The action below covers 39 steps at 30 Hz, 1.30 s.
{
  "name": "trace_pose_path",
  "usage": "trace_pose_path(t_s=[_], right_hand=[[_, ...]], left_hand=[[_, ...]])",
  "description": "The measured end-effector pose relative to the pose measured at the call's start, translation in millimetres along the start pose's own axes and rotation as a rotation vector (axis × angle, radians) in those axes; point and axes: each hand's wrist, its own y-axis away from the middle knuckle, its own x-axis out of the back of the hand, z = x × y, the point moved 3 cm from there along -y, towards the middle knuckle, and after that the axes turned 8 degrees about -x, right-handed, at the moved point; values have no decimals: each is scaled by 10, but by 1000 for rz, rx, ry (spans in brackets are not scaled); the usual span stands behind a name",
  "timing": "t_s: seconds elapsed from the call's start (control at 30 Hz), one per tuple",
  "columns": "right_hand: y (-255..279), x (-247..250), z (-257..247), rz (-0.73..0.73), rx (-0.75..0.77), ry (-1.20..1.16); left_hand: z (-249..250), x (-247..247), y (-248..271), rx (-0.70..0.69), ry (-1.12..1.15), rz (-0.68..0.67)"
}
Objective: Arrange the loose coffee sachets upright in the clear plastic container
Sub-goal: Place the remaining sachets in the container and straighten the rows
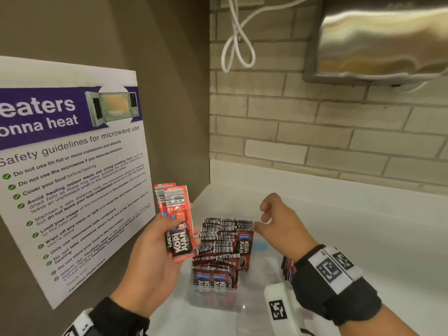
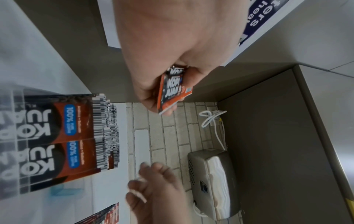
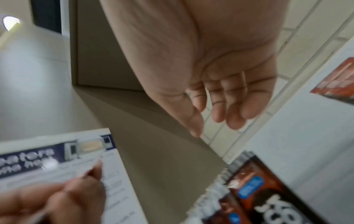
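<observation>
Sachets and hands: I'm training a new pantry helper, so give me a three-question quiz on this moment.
1. True or false: the left hand holds a few sachets above the counter.
2. Which describes the right hand? A. gripping a sachet; B. holding nothing, fingers loosely curled by the packed sachets; C. resting on the poster.
3. Fill in: the packed sachets stand ______ in the container.

Key: 1 true; 2 B; 3 upright.
</observation>
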Motion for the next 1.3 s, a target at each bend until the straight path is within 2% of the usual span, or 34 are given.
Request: trace_pose_path(t_s=[0.07, 0.2, 0.3, 0.4, 0.47, 0.57, 0.67, 0.8, 0.93, 1.0, 1.13, 1.3], right_hand=[[110, -1, -103, 8, 42, -180], [381, -190, -362, -252, 84, -652], [464, -328, -431, -290, 123, -822], [478, -401, -460, -329, 138, -939], [484, -407, -482, -338, 165, -939], [493, -379, -485, -204, 212, -811], [520, -373, -476, -110, 238, -696], [504, -360, -416, -33, 181, -659], [445, -348, -361, -38, 132, -677], [427, -313, -337, -41, 123, -676], [418, -208, -318, -82, 145, -643], [330, 18, -228, 1, 184, -687]], left_hand=[[-22, -50, -4, 8, -45, -14], [-54, -210, 26, 39, -104, -98], [-82, -323, 48, 60, -104, -132], [-130, -351, 32, 68, -112, -92], [-147, -358, 24, 101, -90, -84], [-156, -394, 36, 141, -61, -115], [-193, -415, 63, 121, -58, -129], [-216, -420, 118, 147, -69, -151], [-202, -457, 139, 273, -9, -285], [-187, -448, 130, 261, -78, -292], [-168, -421, 91, 211, -178, -217], [-36, -318, 14, 155, -377, -222]])
